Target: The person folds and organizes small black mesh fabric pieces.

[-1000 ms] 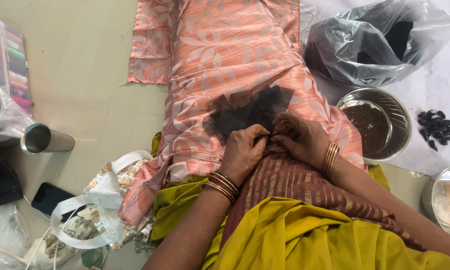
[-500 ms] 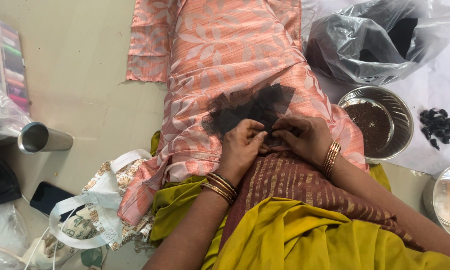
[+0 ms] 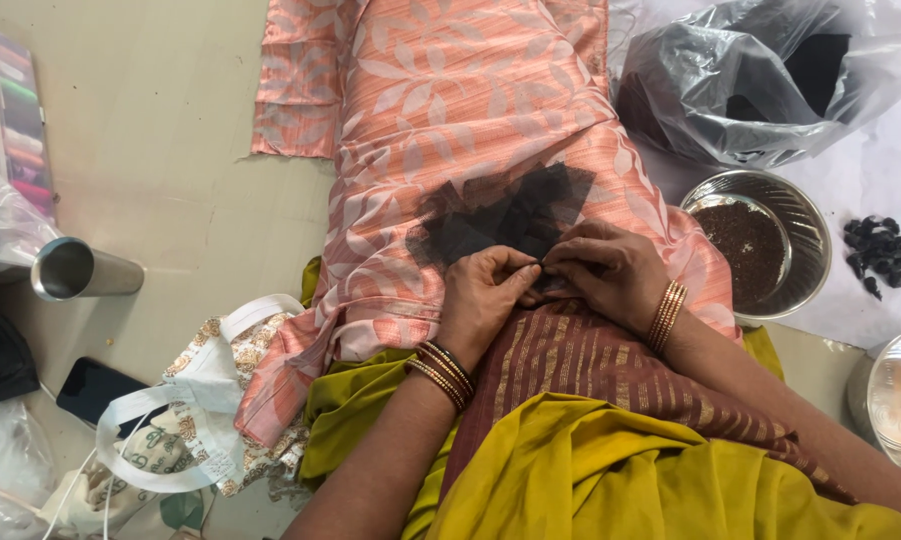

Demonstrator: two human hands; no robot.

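At your ten o'clock stood a clear plastic box (image 3: 15, 160) of coloured thread spools. A crumpled grey plastic bag (image 3: 770, 75) lay at one o'clock. At eight o'clock a dark phone screen (image 3: 95, 388) rested beside a printed cloth bag (image 3: 170, 440) with white handles.

What the fingertips (image 3: 530, 272) of both hands are pinching is too small to tell. The hands are covering the lower edge of the sheer black net fabric patch (image 3: 505, 215). The right frame edge is cutting off the shiny round steel vessel (image 3: 898, 400); the left edge is cropping the clear plastic box of coloured thread spools (image 3: 10, 150).
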